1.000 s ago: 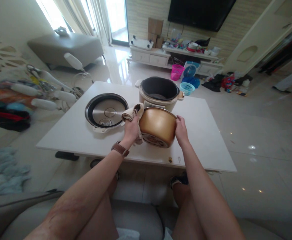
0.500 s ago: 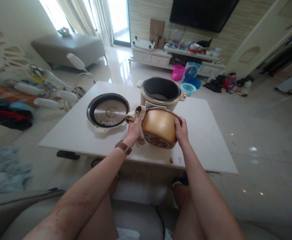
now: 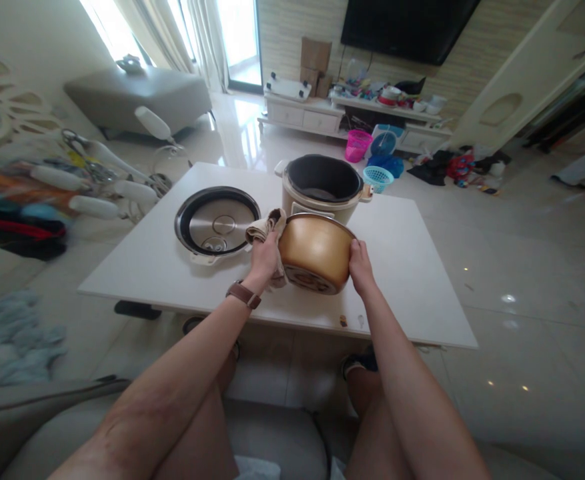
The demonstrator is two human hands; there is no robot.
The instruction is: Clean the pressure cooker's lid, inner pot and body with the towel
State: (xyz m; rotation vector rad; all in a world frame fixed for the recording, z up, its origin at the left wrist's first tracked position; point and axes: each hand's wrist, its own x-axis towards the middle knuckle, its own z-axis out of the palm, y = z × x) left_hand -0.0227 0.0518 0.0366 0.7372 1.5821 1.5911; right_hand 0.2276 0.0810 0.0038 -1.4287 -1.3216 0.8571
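A gold inner pot (image 3: 316,250) is held tilted above the near part of the white table, its darker base turned partly toward me. My right hand (image 3: 361,267) grips the pot's right side at the rim. My left hand (image 3: 265,259) is closed around a bunched beige cloth (image 3: 267,227) at the pot's left side. Just behind the pot stands the cooker body (image 3: 325,177), open at the top with a dark interior. Left of the cloth, the round cooker lid (image 3: 217,223) lies with its metal inner face up.
The white table (image 3: 417,280) carries all of these. Two small bits, one brown (image 3: 343,321), lie near its front edge. Beyond it are a pink basket (image 3: 357,145), a light blue basket (image 3: 377,178) and a low white cabinet (image 3: 302,117). A lamp with white shades (image 3: 135,191) stands at left.
Both hands have shifted slightly to the left, carrying the gold pot and the cloth with them. The lid and the cooker body stay in place.
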